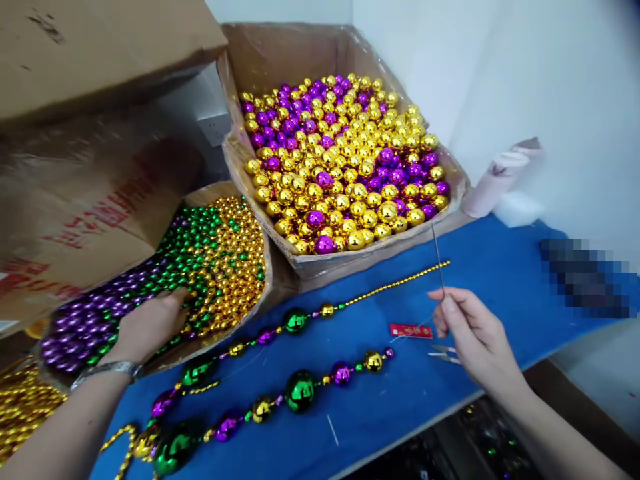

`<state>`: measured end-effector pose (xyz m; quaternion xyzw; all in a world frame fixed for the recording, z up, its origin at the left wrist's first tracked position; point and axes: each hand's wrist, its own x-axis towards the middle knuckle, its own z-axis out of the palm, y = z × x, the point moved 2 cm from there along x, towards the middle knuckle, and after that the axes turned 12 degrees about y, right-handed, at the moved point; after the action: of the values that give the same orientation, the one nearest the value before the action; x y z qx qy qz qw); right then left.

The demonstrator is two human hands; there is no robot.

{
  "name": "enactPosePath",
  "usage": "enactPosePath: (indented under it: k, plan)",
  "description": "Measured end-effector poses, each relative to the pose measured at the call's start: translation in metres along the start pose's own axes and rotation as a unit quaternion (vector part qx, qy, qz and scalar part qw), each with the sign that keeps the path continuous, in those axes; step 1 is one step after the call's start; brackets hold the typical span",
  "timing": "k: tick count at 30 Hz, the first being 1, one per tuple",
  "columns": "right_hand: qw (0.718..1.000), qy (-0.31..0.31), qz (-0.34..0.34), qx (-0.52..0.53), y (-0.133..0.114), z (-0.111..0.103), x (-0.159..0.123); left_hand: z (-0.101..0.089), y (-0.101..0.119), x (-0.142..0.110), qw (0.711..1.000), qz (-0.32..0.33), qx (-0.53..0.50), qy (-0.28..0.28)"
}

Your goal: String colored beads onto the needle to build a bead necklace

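Observation:
My left hand [153, 323] reaches into a box of small shiny beads [233, 247], purple, green and gold. Its fingertips are hidden there, so I cannot tell whether they grip a bead. Between the thumb and fingers of my right hand [470, 327] a long thin needle [437, 253] points upward, crossing the end of a fine gold bead chain [400, 281]. A strung necklace of green, gold and purple balls [300, 391] lies in a curve on the blue cloth [385, 413]. Small scissors [444, 353] lie partly behind my right hand.
A large carton [345, 267] holding gold and purple balls [350, 187] stands at the back. A red packet [411, 331] lies on the cloth. More gold bead chains [27, 413] are at lower left. A pale cylinder [493, 183] stands by the wall; a cardboard box [100, 47] overhangs upper left.

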<state>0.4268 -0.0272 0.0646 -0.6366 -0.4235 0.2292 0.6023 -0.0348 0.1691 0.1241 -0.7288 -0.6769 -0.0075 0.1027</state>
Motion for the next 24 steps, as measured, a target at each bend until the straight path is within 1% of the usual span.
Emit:
enactPosePath:
  k: [3,6,10,13,16,19,21,24]
  plan:
    - [1.0,-0.009,-0.004,-0.002,0.001,0.001,-0.001,-0.002,0.0,-0.001,0.998,0.02,0.061,-0.008]
    - [1.0,-0.019,-0.01,-0.011,0.004,0.003,-0.001,-0.008,0.003,-0.006,0.995,0.019,0.096,0.014]
    - [0.999,-0.029,-0.016,-0.033,0.006,0.009,-0.001,-0.017,0.009,-0.011,0.992,0.021,0.11,0.064]
    - [0.998,-0.032,-0.024,-0.04,0.004,0.011,-0.001,-0.016,0.008,-0.012,0.991,0.025,0.11,0.068]
    - [0.997,-0.034,-0.026,-0.059,0.006,0.007,-0.001,-0.013,0.003,-0.012,0.992,0.035,0.102,0.07]
    - [0.995,-0.031,-0.041,-0.088,0.017,0.0,-0.002,-0.012,0.002,-0.014,0.99,0.055,0.103,0.082]
    - [0.993,-0.039,-0.053,-0.102,0.029,-0.001,-0.002,-0.015,0.007,-0.013,0.987,0.066,0.11,0.099]
    - [0.992,-0.044,-0.046,-0.108,0.045,0.001,-0.003,-0.026,0.022,-0.008,0.979,0.079,0.088,0.164]
